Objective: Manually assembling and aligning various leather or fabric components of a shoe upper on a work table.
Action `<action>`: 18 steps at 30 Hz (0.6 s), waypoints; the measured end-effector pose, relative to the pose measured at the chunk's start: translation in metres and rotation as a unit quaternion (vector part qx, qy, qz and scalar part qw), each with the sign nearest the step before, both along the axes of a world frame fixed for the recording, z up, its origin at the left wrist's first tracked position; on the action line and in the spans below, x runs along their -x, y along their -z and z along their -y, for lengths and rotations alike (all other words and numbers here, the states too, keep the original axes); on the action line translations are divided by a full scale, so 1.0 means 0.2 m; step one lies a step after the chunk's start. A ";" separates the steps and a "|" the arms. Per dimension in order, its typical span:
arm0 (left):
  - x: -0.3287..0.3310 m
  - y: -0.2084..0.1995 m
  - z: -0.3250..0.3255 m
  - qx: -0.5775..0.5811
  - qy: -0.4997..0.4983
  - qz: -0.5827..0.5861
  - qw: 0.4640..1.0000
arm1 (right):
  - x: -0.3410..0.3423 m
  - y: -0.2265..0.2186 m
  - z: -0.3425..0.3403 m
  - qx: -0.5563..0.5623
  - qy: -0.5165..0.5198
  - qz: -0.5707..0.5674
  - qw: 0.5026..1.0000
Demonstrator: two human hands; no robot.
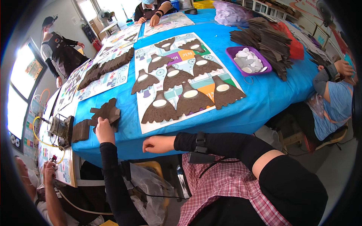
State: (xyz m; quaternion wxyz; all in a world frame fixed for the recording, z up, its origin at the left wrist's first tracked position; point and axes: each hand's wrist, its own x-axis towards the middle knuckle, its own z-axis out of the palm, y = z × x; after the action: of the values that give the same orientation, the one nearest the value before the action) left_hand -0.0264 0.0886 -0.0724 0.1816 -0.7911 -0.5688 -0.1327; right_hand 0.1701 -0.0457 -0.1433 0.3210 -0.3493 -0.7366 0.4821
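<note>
My left hand (105, 130) is closed on the edge of a dark brown cut piece (107, 112) in a small loose pile near the table's front left. My right hand (158, 144) hovers at the table's front edge, its fingers curled, and nothing shows in it. Several brown fan-shaped pieces (160, 110) with wavy hems lie in rows on a printed sheet (147, 127) ahead of me. Each visible fan in the front rows bears a white oval (190, 93). Beside the pile is a neat brown stack (81, 130).
A purple basket (230, 56) of white ovals stands right of the sheet, before a heap of brown strips (269, 41). A long brown row (109, 67) lies at left. A machine (62, 130) with a yellow hose is close on the left. Other people work around the blue-covered table (264, 101).
</note>
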 end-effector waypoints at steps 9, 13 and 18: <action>-0.07 -0.04 0.00 0.011 -0.015 -0.043 0.999 | 0.01 -0.08 0.21 0.000 -0.064 0.029 0.998; 0.11 -0.07 -0.05 -0.037 0.040 0.092 0.994 | 0.02 -0.17 0.23 -0.034 -0.074 0.016 0.997; 0.14 -0.07 -0.01 -0.009 0.096 0.339 0.936 | -0.06 -0.25 0.21 -0.035 -0.023 -0.027 0.999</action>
State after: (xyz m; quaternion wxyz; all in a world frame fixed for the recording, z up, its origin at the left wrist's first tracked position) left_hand -0.0542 0.0899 -0.0591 -0.0282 -0.7485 -0.5168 -0.4146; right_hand 0.1816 -0.0870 -0.0927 0.3418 -0.3073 -0.7517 0.4729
